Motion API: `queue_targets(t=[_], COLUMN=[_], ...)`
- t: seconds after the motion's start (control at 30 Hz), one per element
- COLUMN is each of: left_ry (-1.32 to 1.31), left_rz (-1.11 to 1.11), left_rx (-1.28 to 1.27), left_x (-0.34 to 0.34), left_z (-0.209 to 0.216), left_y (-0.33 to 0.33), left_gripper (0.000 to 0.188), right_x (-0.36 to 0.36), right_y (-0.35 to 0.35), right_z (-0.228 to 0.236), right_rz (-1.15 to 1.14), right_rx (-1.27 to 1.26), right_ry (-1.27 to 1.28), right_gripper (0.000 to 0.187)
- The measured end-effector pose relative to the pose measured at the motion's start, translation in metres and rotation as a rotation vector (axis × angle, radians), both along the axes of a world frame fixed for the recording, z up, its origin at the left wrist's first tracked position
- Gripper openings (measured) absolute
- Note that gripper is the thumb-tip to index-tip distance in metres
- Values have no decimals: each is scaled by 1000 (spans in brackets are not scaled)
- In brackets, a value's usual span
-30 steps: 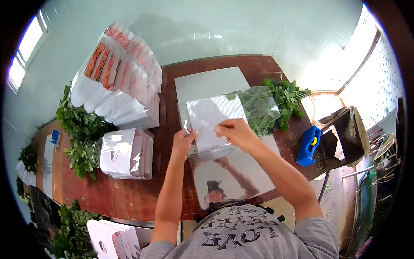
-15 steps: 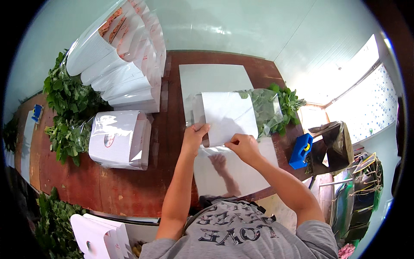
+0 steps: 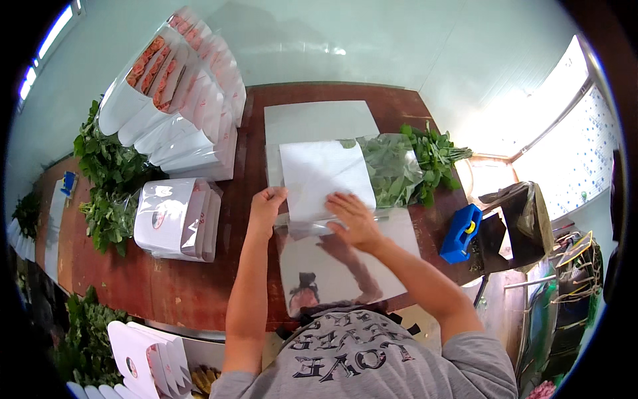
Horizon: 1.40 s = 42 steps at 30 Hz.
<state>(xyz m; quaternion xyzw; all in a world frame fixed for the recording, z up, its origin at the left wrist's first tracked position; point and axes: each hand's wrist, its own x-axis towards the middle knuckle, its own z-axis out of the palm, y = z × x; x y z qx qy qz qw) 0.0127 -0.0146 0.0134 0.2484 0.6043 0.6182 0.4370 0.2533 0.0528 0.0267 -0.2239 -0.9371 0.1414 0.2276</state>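
Observation:
A bouquet wrapped in white corrugated card and clear film lies on a shiny pale board. Its green leafy stems stick out to the right; any blooms are hidden under the card. My left hand is closed, pinching the wrapper's near left corner. Resting on the card's near right part, my right hand lies with its fingers stretched and apart. It holds nothing.
Wrapped rose bouquets are stacked at the left, with another white-wrapped bunch in front. A blue tape dispenser stands right, beside a dark bag-lined bin. More wrapped bunches sit below the red-brown table's near edge.
My right hand has gone from pinching the wrapper's near edge to lying flat on the card. My left hand stays at the left corner. The view has shifted slightly.

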Motion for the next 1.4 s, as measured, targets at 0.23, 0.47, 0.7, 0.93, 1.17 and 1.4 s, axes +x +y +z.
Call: queue_targets(t=[0.23, 0.47, 0.7, 0.93, 1.17, 1.4], left_ry=[888, 1591, 1605, 1666, 1620, 1585], left_rz=[350, 1, -191, -309, -453, -522], left_rx=[0, 34, 156, 109, 38, 44], left_x=[35, 89, 99, 105, 110, 112], left_z=[45, 32, 32, 20, 40, 49], left_y=[10, 61, 111, 103, 91, 83], left_gripper=[43, 59, 18, 6, 13, 30], right_x=[38, 43, 37, 38, 43, 91], right_y=[81, 68, 104, 117, 114, 129], right_z=[18, 15, -7, -26, -19, -32], right_rz=[-190, 189, 129, 114, -177, -673], right_rx=[41, 26, 11, -122, -701, -1607], right_ry=[177, 254, 112, 23, 507, 1156], right_gripper=[37, 31, 55, 72, 38, 16])
